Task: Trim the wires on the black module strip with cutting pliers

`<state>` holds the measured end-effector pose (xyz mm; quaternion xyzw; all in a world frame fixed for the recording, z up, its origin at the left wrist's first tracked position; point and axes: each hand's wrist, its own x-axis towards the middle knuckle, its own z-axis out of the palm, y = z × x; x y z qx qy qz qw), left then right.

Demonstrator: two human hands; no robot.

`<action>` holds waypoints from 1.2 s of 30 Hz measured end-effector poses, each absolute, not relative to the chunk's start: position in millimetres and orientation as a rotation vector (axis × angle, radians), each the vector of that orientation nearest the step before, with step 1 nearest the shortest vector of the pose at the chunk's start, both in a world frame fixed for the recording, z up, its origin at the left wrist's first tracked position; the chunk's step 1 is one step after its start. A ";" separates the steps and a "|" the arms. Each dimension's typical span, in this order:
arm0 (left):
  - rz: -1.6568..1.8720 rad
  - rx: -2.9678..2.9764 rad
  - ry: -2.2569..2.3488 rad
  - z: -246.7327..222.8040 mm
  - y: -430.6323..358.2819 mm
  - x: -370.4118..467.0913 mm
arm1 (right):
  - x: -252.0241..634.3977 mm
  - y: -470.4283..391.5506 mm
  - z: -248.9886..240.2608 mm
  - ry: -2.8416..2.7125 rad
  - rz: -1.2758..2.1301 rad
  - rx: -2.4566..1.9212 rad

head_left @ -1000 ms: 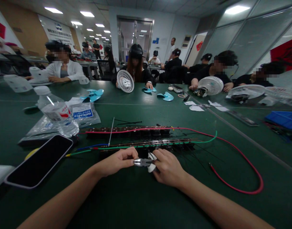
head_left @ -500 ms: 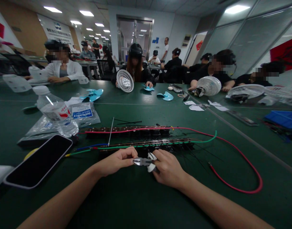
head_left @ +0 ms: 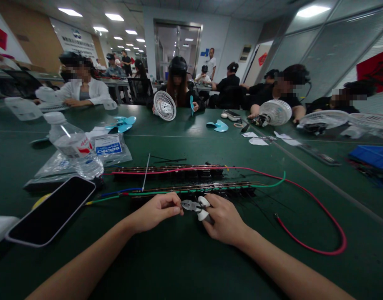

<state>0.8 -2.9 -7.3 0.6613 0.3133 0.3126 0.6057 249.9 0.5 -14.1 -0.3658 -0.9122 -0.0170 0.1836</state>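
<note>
My right hand is wrapped round the white handles of a pair of cutting pliers, whose metal jaws point left. Just left of the jaw tips, my left hand is closed in a pinch; whatever its fingers hold is too small to make out. Behind both hands lies a long black strip with a green wire running along it. Parallel to it and farther back is another black strip, with a thick red cable that loops round to the right. A pale cable tie stands up at the left end of the strips.
A phone and a water bottle are on the left, by a clear plastic bag. Blue fan blades and a white fan cage are across the table near co-workers. A blue tray sits far right.
The pliers have shifted slightly right with my right hand, and their handles have spread apart. My left hand has moved slightly right. A co-worker opposite has lifted a blue fan blade.
</note>
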 end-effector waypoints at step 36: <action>0.840 1.392 0.744 -12.9 -5.0 5.3 | 252.0 -2.7 -6.0 -2.569 0.036 -1.010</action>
